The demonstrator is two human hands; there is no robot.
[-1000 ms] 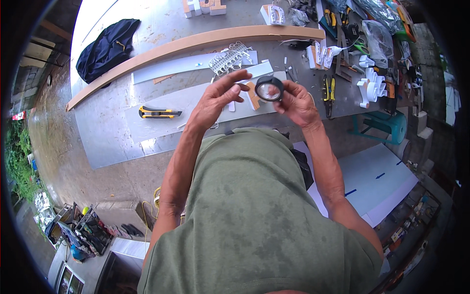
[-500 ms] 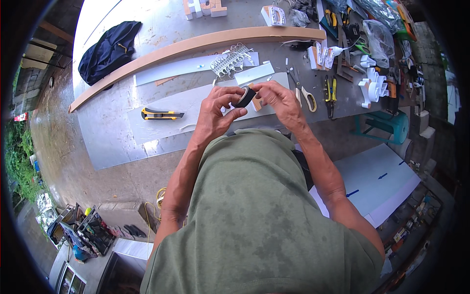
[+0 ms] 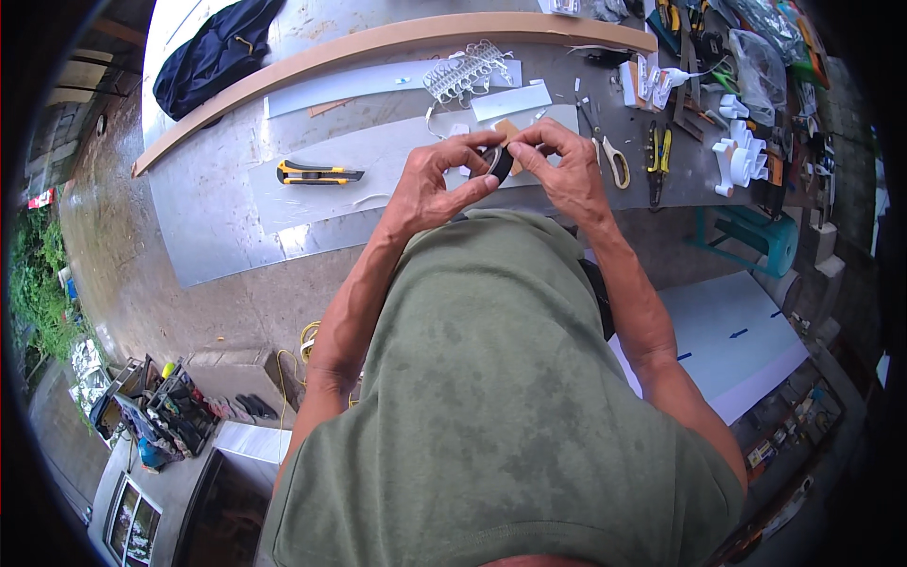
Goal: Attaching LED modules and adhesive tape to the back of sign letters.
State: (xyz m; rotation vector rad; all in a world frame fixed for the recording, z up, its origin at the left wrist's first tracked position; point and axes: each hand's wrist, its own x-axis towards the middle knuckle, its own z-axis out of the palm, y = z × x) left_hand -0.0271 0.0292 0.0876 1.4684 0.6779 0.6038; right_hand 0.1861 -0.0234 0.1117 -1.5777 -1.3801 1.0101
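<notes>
Close to my body, over the table's near edge, my left hand (image 3: pixel 436 185) is closed around a roll of black tape (image 3: pixel 505 166), with fingers on top and thumb below. My right hand (image 3: pixel 571 172) pinches at the roll's upper right edge, thumb against forefinger. Whether a loose tape end is between those fingertips is too small to tell. Just beyond the roll lies a small tan piece (image 3: pixel 507 127), partly hidden by my hands. A yellow and black utility knife (image 3: pixel 319 174) rests to the left. Scissors (image 3: pixel 616 163) with pale handles lie right of my right hand.
A string of white LED modules (image 3: pixel 465 76) and a white strip (image 3: pixel 512 102) lie beyond my hands. A long tan bar (image 3: pixel 406 43) crosses the metal table (image 3: pixel 213 213). Yellow-handled pliers (image 3: pixel 658 156) and white shaped pieces (image 3: pixel 742 159) sit right, above a teal stool (image 3: pixel 756 234).
The view has shifted, so the table's things sit higher and slightly right. My right fingertips have come together at the edge of the roll, which has turned in my left hand.
</notes>
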